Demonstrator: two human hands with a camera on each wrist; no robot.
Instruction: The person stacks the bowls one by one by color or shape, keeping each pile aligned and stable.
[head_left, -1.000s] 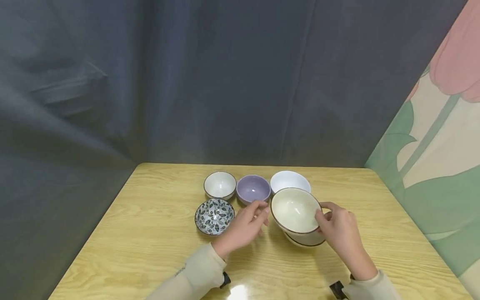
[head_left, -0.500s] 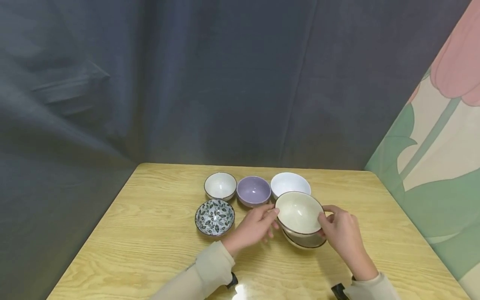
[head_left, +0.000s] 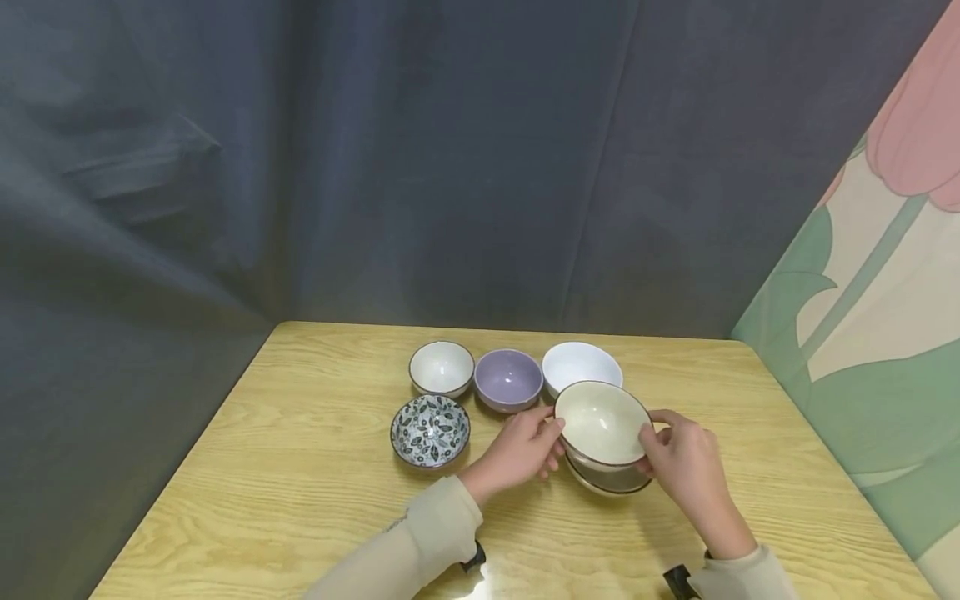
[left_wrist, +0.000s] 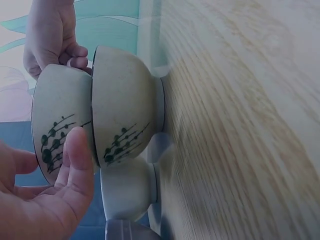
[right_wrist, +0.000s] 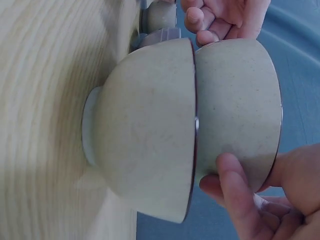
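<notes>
A cream bowl with a dark rim [head_left: 602, 421] is held by both hands, one at each side of its rim. My left hand [head_left: 522, 448] pinches its left edge, thumb at the rim and fingers along the outside. At the right edge my right hand [head_left: 684, 457] grips it the same way. Beneath it, a matching cream bowl [head_left: 611, 481] stands on the table, with the held bowl's lower part inside its mouth. In the left wrist view, the upper bowl [left_wrist: 57, 115] and lower bowl [left_wrist: 125, 95] both carry a green plant pattern.
Behind stand a white bowl [head_left: 581, 365], a purple bowl [head_left: 508, 380] and a dark-rimmed white bowl [head_left: 442, 367]. A leaf-patterned bowl [head_left: 430, 432] is at the left. The wooden table [head_left: 285, 467] meets a dark curtain [head_left: 450, 167] at its back edge.
My left hand has moved right and taken hold of the upper bowl's left rim. That bowl has shifted slightly right over the lower one; the right hand keeps its grip.
</notes>
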